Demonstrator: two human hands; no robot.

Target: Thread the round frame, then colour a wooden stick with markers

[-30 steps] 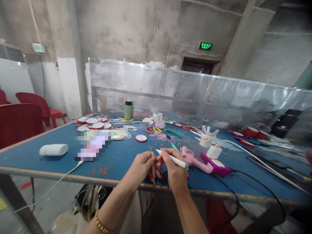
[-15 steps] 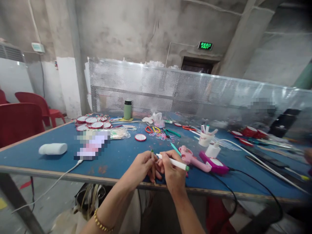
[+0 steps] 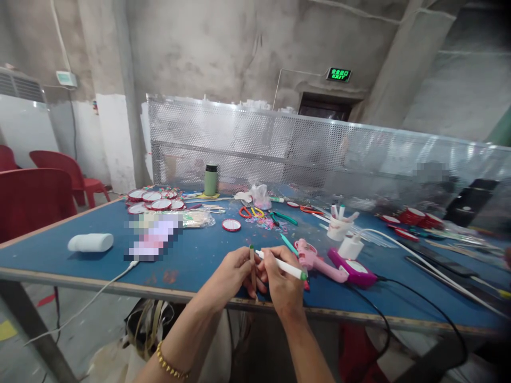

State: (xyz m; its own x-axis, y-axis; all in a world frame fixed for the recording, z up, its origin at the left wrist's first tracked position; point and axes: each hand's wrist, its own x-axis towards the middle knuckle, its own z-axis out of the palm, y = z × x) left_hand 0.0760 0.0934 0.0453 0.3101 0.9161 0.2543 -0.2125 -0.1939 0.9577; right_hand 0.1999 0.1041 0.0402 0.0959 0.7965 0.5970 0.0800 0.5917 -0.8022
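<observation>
Low centre of the frame, the left hand [image 3: 231, 274] pinches an upright wooden stick [image 3: 253, 267] — the right hand [image 3: 281, 282] holds a white marker [image 3: 281, 264] against it, above the blue table [image 3: 191, 255].

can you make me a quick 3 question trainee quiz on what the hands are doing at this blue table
1. Multiple choice: what does the left hand hold upright? A) a wooden stick B) scissors C) the green bottle
2. True or false: the right hand holds a white marker with a green end cap, its tip pointing toward the wooden stick.
3. Fill in: just right of the hands, lying on the blue table, is a pink ____ gun.

Key:
1. A. The green bottle stands far back and the scissors lie mid-table.
2. True.
3. Glue. A black cable runs off past it over the table's edge.
</observation>
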